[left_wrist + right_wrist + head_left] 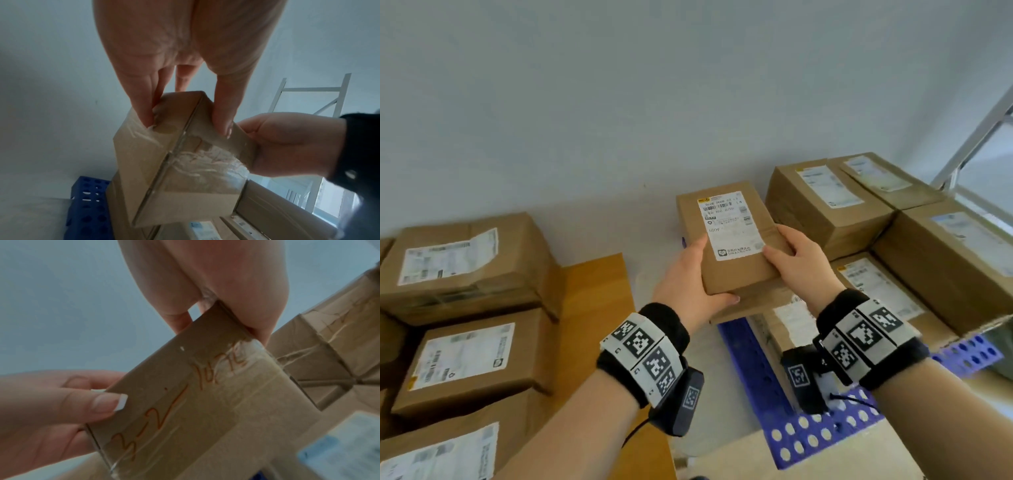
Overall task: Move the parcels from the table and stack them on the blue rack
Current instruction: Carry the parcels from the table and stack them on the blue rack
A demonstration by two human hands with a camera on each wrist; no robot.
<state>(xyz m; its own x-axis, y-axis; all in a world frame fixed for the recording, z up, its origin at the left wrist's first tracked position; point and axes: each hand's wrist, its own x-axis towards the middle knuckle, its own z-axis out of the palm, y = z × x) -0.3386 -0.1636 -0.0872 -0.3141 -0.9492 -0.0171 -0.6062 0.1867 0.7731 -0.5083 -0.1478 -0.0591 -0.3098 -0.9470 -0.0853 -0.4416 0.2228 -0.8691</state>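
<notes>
Head view: both hands hold one small cardboard parcel (732, 240) in the air, label side up, above the near left corner of the blue rack (767, 387). The left hand (688, 284) grips the parcel's near left corner, thumb along the left edge of the white shipping label (729, 224) and fingers curled under the near end. The right hand (799, 260) clamps the right side, thumb on top beside the label. More labelled parcels (825, 205) are stacked on the rack to the right, just beside the held one, and another lies directly below it. On the left, a wooden surface (595, 308) carries further parcels (465, 260) in stacks. Both wrists wear black bands with square printed markers (650, 353).

Left wrist view: the left hand (185, 56) pinches the parcel (179, 162) at its upper end, fingers (144, 104) on one face and thumb on the neighbouring face. The right hand (287, 142) wraps the side at the right. Clear tape covers the parcel's seam. The blue rack (88, 207), full of round holes, shows below with boxes on it.

Right wrist view: the right hand (226, 288) clamps the parcel (195, 402) at its upper edge. The left hand (51, 410) holds the opposite end, one fingertip on the cardboard. Orange handwriting (164, 415) under tape crosses the face; the characters are unclear.
</notes>
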